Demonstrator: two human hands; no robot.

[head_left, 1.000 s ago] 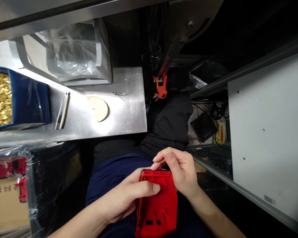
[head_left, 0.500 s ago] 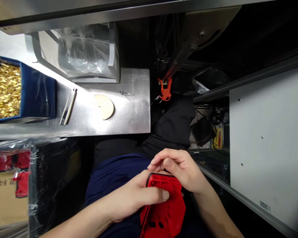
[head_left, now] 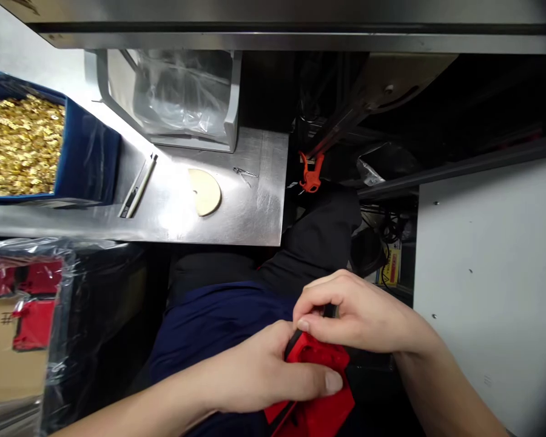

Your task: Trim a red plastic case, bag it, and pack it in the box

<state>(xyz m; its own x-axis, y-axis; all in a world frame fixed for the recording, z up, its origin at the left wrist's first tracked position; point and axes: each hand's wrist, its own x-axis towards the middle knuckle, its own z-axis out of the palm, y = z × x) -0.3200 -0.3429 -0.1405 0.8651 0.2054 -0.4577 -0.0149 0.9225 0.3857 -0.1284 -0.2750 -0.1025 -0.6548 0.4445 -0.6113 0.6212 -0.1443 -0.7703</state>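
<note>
My left hand (head_left: pixel 273 370) is closed around a red plastic housing (head_left: pixel 321 416), its thumb lying across the hollow inner side. A black strip (head_left: pixel 293 343) runs along one edge of this housing. At the upper corner, my right hand (head_left: pixel 357 312) pinches thumb and forefinger together against the black-edged rim. Whatever sits between those fingertips is too small or too hidden to make out. Both hands are over the lap, just below the bench edge.
On the metal bench (head_left: pixel 255 212) lie a box cutter (head_left: pixel 139 187), a cream disc (head_left: pixel 205 192) and small tweezers-like metal pieces (head_left: pixel 244 173). A blue bin (head_left: pixel 88 155) holds many gold-coloured parts. A grey bin (head_left: pixel 233 115) contains clear plastic. More red housings (head_left: pixel 35 325) lie in a plastic-lined box. An orange air gun (head_left: pixel 312 175) hangs beyond.
My right hand has gone from loosely curled above the housing to a pinch at its upper corner. Both hands and the housing have shifted slightly right; the camera view has shifted too.
</note>
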